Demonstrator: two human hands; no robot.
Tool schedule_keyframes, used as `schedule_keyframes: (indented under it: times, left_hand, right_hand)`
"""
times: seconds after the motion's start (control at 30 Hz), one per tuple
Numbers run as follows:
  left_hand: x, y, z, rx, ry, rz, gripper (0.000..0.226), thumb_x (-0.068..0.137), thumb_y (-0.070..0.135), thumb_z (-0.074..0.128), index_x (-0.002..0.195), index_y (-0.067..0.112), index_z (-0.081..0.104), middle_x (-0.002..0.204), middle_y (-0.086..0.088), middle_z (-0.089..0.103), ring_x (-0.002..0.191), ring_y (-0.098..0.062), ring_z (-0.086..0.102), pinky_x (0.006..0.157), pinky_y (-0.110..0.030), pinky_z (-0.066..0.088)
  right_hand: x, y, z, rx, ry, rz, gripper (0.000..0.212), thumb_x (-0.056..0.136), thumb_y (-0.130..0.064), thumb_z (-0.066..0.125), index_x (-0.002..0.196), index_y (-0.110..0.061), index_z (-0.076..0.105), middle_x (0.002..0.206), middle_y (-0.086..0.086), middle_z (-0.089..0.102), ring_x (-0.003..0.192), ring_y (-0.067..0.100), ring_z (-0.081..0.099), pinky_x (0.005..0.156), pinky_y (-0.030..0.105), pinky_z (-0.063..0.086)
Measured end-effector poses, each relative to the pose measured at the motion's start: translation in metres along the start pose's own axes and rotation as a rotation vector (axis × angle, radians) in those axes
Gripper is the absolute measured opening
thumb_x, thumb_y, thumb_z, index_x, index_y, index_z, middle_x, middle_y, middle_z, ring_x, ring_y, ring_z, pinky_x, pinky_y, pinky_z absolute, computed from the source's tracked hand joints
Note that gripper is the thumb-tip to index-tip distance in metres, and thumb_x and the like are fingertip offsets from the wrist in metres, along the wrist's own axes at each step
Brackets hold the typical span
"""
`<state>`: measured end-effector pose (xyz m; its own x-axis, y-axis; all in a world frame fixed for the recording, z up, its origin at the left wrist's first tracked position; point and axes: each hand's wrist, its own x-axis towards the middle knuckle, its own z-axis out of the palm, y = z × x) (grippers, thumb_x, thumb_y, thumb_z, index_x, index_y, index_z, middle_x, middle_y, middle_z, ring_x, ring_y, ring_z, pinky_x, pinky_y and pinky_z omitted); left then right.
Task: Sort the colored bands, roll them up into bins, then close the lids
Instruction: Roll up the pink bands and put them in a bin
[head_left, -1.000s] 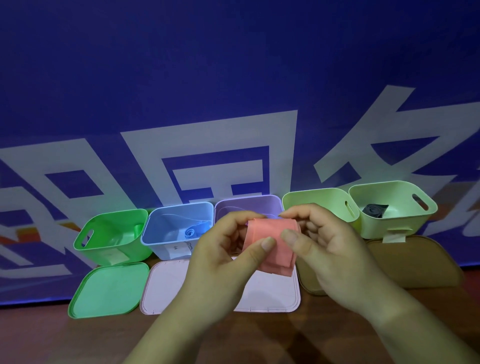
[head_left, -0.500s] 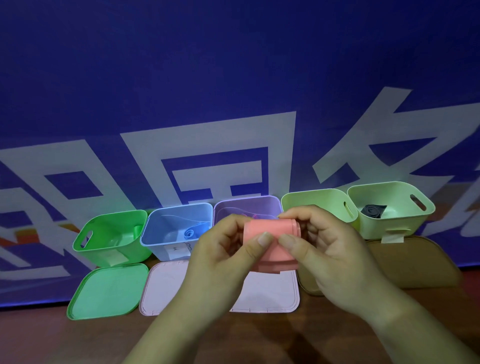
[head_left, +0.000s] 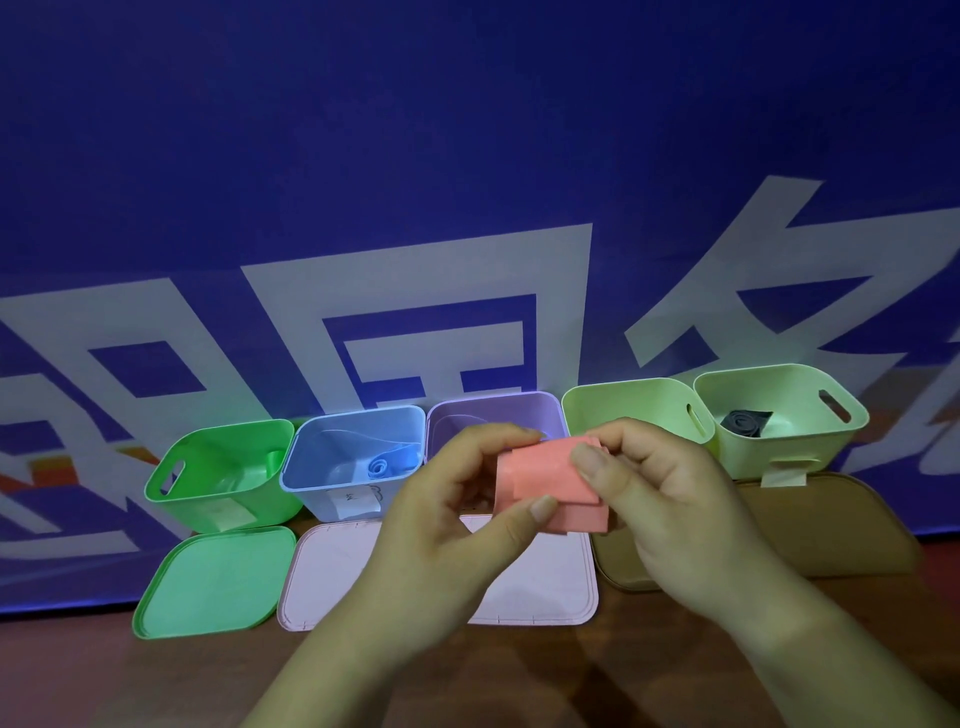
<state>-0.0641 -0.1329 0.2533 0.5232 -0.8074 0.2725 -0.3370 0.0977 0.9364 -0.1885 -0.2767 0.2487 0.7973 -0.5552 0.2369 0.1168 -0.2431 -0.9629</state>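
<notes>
My left hand and right hand both pinch the half-rolled pink band; it looks light, soft and springy, best held across the loose end.

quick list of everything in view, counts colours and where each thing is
green bin: one, bright green, far left of the row
blue bin: one, light blue, second from left
purple bin: one, lilac, middle, behind the hands
left pale green bin: one, fourth in the row
right pale green bin: one, far right
green lid: one, green, flat before the green bin
pale pink lids: one or two, the hand hides the middle
tan lids: count unclear, before the pale green bins
blue band: one, rolled, in the blue bin
dark band: one, blackish, in the right pale green bin
pink band: one, salmon, between the hands
table: one, brown
backdrop: one, blue with white shapes
left hand: pinches the pink band
right hand: pinches the pink band
</notes>
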Motion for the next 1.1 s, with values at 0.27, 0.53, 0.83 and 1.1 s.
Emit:
schedule_keyframes:
  times: [0.27, 0.53, 0.83, 1.1]
  left_hand:
    - [0.001, -0.001, 0.001, -0.017, 0.056, -0.011, 0.035, 0.076, 0.038, 0.075, 0.109, 0.032, 0.068, 0.105, 0.000, 0.072, 0.096, -0.029, 0.067, 0.083, -0.050, 0.058]
    - [0.004, 0.000, 0.004, -0.135, 0.106, -0.076, 0.026, 0.079, 0.028, 0.075, 0.104, 0.021, 0.071, 0.099, -0.001, 0.075, 0.092, -0.020, 0.072, 0.079, -0.030, 0.058]
    - [0.007, -0.003, 0.004, -0.056, 0.079, -0.052, 0.032, 0.082, 0.041, 0.072, 0.111, 0.029, 0.068, 0.107, 0.003, 0.073, 0.099, -0.022, 0.069, 0.084, -0.037, 0.058]
    - [0.012, -0.018, 0.004, -0.020, 0.066, 0.025, 0.030, 0.079, 0.034, 0.075, 0.109, 0.033, 0.071, 0.109, -0.004, 0.071, 0.099, -0.034, 0.067, 0.086, -0.055, 0.055]
  right_hand:
    - [-0.001, 0.000, 0.002, 0.009, 0.011, -0.025, 0.034, 0.077, -0.053, 0.062, 0.096, -0.026, 0.069, 0.082, -0.007, 0.069, 0.076, 0.009, 0.064, 0.069, 0.022, 0.051]
    - [-0.002, 0.002, 0.001, -0.014, 0.005, -0.152, 0.028, 0.082, -0.039, 0.067, 0.109, -0.037, 0.069, 0.110, -0.004, 0.069, 0.104, 0.023, 0.065, 0.088, 0.040, 0.055]
    - [0.003, 0.003, 0.000, 0.045, 0.058, -0.095, 0.020, 0.082, -0.030, 0.076, 0.103, -0.031, 0.074, 0.100, -0.002, 0.073, 0.093, 0.018, 0.070, 0.079, 0.023, 0.054]
    - [0.009, 0.015, 0.000, 0.194, 0.083, 0.055, 0.026, 0.076, -0.025, 0.068, 0.100, -0.018, 0.073, 0.086, 0.002, 0.075, 0.074, 0.018, 0.073, 0.066, 0.023, 0.057]
